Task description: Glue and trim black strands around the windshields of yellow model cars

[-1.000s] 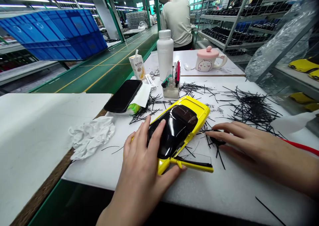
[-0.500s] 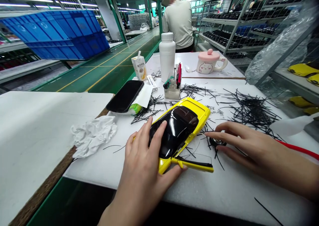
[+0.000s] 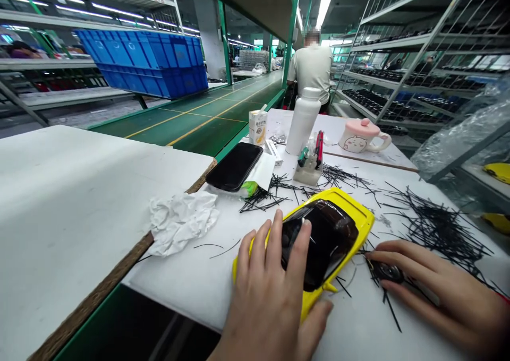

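My left hand (image 3: 274,286) lies over a yellow model car (image 3: 360,212) with a black roof and dark glass. Its fingers spread across the bodywork and windshield, and its thumb rests along the near side by a small yellow door mirror (image 3: 330,286). To the right, my right hand (image 3: 430,286) is on the white worktop, fingers and thumb curled on either side of a small black rounded part (image 3: 386,272). What kind of part it is I cannot make out. Thin black strips lie under and around it.
Many thin black strips (image 3: 442,225) are heaped at the right. Behind the car stand a pen holder (image 3: 308,176), white bottle (image 3: 303,119), drink carton (image 3: 257,127) and lidded mug (image 3: 360,138). A phone (image 3: 235,165) and crumpled white cloth (image 3: 181,223) lie left. A person (image 3: 313,69) sits ahead.
The yellow door that stood out from the car's near side no longer sticks out. My left thumb has moved off it. The view has shifted, and my right hand stays by the black part.
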A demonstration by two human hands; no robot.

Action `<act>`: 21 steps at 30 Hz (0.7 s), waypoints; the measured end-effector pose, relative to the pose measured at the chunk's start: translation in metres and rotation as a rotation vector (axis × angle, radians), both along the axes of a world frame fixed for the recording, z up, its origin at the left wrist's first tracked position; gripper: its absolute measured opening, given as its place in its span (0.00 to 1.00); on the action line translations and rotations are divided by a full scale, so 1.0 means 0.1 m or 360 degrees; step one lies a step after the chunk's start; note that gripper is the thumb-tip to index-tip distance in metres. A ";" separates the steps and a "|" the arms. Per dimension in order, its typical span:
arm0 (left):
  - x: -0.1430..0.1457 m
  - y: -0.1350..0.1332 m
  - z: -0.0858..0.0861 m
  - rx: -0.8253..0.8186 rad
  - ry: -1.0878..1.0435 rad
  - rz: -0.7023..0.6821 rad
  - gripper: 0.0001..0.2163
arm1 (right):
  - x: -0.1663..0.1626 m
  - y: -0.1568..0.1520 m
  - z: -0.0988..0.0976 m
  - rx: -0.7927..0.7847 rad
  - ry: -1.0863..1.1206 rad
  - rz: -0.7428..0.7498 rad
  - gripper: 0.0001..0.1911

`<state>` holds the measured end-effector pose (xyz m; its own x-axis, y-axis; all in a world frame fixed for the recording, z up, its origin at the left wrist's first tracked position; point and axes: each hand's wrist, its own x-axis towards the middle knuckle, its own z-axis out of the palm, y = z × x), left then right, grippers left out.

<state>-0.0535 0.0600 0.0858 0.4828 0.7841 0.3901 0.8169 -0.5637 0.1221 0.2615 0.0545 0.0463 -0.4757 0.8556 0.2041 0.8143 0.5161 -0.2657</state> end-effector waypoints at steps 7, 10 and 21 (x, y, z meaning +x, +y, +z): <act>-0.29 0.04 -0.12 -0.0183 0.0042 -0.0060 0.54 | -0.01 0.08 0.02 -0.0048 0.0272 -0.0074 0.17; -0.32 -0.02 -0.19 -0.0141 -0.0074 0.0051 0.47 | -0.03 0.13 0.14 -0.0121 0.0540 -0.0110 0.15; -0.53 0.06 -0.03 -0.0491 -0.0523 0.0334 0.30 | -0.31 0.13 0.56 -0.0561 0.1378 -0.0313 0.16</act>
<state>-0.1068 0.0658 0.0831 0.1927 0.9539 0.2299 0.7992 -0.2885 0.5273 0.2300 0.0670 0.1022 -0.1213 0.9836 0.1332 0.3256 0.1662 -0.9308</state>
